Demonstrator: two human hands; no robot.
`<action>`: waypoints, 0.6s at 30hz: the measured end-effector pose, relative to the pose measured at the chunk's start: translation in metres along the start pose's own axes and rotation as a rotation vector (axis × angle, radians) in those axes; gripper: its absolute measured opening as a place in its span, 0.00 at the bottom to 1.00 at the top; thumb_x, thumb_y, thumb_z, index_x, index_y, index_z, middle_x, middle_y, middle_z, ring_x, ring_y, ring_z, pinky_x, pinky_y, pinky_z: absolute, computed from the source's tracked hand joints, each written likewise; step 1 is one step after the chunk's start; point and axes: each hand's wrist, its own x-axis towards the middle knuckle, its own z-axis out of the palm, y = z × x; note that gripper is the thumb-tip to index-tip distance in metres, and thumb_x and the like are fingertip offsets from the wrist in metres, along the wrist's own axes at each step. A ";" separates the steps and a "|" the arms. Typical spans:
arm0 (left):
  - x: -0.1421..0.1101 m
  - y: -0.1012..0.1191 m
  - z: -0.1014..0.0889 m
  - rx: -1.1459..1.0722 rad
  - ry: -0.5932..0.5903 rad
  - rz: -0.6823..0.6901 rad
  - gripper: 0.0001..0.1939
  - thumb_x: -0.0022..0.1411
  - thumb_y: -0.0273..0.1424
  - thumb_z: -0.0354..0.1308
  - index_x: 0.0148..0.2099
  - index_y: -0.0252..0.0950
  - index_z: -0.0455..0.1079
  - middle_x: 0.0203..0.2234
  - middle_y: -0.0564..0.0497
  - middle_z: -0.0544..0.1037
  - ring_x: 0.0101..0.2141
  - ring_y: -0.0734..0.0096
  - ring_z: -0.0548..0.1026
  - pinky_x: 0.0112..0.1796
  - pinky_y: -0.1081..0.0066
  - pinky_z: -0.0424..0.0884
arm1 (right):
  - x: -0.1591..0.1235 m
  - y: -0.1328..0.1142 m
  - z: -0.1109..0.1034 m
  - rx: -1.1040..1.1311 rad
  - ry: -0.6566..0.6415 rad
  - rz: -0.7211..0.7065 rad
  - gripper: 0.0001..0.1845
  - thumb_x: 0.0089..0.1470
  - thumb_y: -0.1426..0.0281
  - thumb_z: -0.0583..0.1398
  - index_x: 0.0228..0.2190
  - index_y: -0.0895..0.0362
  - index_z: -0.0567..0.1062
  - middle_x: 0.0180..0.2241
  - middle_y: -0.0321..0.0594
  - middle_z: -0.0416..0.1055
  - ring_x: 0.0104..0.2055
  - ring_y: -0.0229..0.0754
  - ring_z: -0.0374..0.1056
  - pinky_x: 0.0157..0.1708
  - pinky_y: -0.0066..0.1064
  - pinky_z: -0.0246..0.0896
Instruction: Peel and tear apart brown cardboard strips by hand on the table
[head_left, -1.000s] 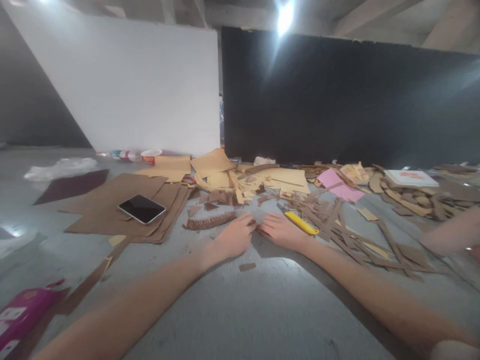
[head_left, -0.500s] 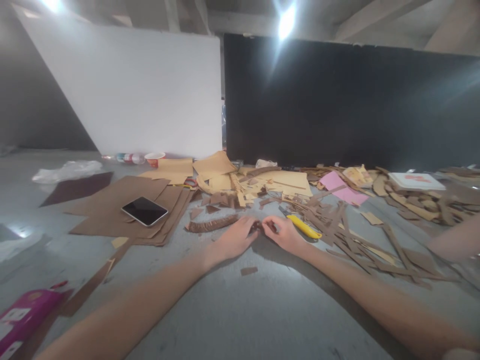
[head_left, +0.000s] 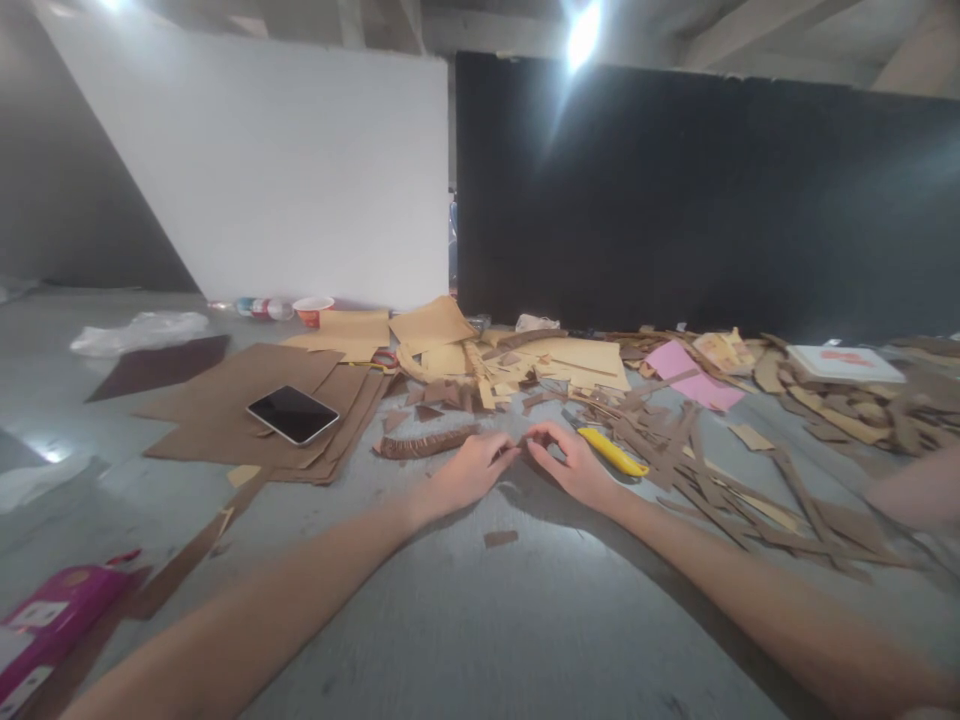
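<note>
My left hand [head_left: 477,466] and my right hand [head_left: 568,464] meet fingertip to fingertip over the grey table. Both are closed in a pinch, and whatever lies between the fingertips is too small to make out. Left of my left hand lies a curved brown cardboard strip [head_left: 421,443] with many slits along it. Just right of my right hand is a yellow utility knife [head_left: 613,453], its tip pointing away to the left. A small brown cardboard scrap [head_left: 501,539] lies on the table in front of my hands.
At left, a phone [head_left: 293,414] rests on stacked brown sheets [head_left: 217,440]. A magenta power strip [head_left: 60,630] lies lower left. Brown cardboard strips [head_left: 720,500] and tan sheets [head_left: 577,358] spread behind and right, near a pink sheet [head_left: 694,376]. Another person's arm [head_left: 915,487] reaches in at right.
My fingers have shifted from resting low together, through working at something dark between them, to a raised pinch with the right thumb and forefinger arched. The view has drifted slightly left.
</note>
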 end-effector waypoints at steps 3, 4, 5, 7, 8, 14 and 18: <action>-0.001 0.003 -0.001 -0.011 -0.007 0.002 0.16 0.78 0.38 0.53 0.38 0.36 0.73 0.31 0.52 0.76 0.33 0.68 0.72 0.36 0.69 0.63 | 0.001 0.000 0.001 -0.030 -0.026 -0.056 0.14 0.72 0.58 0.58 0.39 0.53 0.77 0.32 0.38 0.74 0.35 0.43 0.70 0.36 0.32 0.65; -0.002 0.004 -0.001 -0.016 -0.008 0.005 0.16 0.78 0.38 0.53 0.38 0.36 0.73 0.31 0.52 0.76 0.33 0.68 0.72 0.37 0.69 0.63 | 0.001 0.000 0.001 -0.035 -0.024 -0.073 0.15 0.72 0.59 0.58 0.36 0.53 0.76 0.31 0.37 0.73 0.34 0.42 0.69 0.36 0.32 0.64; -0.002 0.005 -0.002 -0.022 -0.008 0.008 0.15 0.77 0.37 0.53 0.38 0.36 0.73 0.31 0.52 0.76 0.33 0.68 0.72 0.37 0.69 0.63 | 0.001 0.001 0.001 -0.037 -0.016 -0.083 0.15 0.73 0.59 0.58 0.35 0.53 0.76 0.30 0.37 0.72 0.33 0.42 0.69 0.35 0.32 0.64; -0.002 0.005 -0.001 -0.032 0.000 0.017 0.14 0.77 0.37 0.55 0.39 0.36 0.74 0.32 0.52 0.77 0.33 0.67 0.72 0.37 0.69 0.64 | 0.001 0.002 0.001 -0.031 -0.004 -0.085 0.16 0.73 0.59 0.58 0.34 0.53 0.75 0.30 0.36 0.72 0.33 0.42 0.68 0.35 0.31 0.63; -0.002 0.005 -0.001 -0.035 0.007 0.025 0.13 0.76 0.37 0.55 0.39 0.36 0.75 0.32 0.51 0.78 0.34 0.67 0.73 0.38 0.70 0.64 | 0.000 0.002 0.001 -0.026 -0.002 -0.081 0.16 0.73 0.59 0.58 0.34 0.53 0.75 0.30 0.36 0.72 0.33 0.42 0.68 0.35 0.31 0.63; 0.000 -0.002 0.003 -0.055 0.018 0.030 0.12 0.75 0.36 0.58 0.39 0.36 0.77 0.29 0.53 0.78 0.31 0.69 0.72 0.35 0.71 0.63 | 0.001 0.003 -0.001 -0.025 -0.019 -0.063 0.15 0.72 0.60 0.59 0.34 0.53 0.75 0.29 0.35 0.73 0.32 0.41 0.68 0.34 0.31 0.63; 0.003 -0.006 0.003 -0.111 0.046 0.003 0.15 0.75 0.37 0.57 0.36 0.35 0.76 0.28 0.53 0.79 0.30 0.69 0.73 0.35 0.71 0.64 | 0.001 0.007 0.003 -0.063 0.025 -0.079 0.10 0.72 0.61 0.60 0.40 0.53 0.75 0.31 0.35 0.71 0.34 0.42 0.69 0.36 0.32 0.66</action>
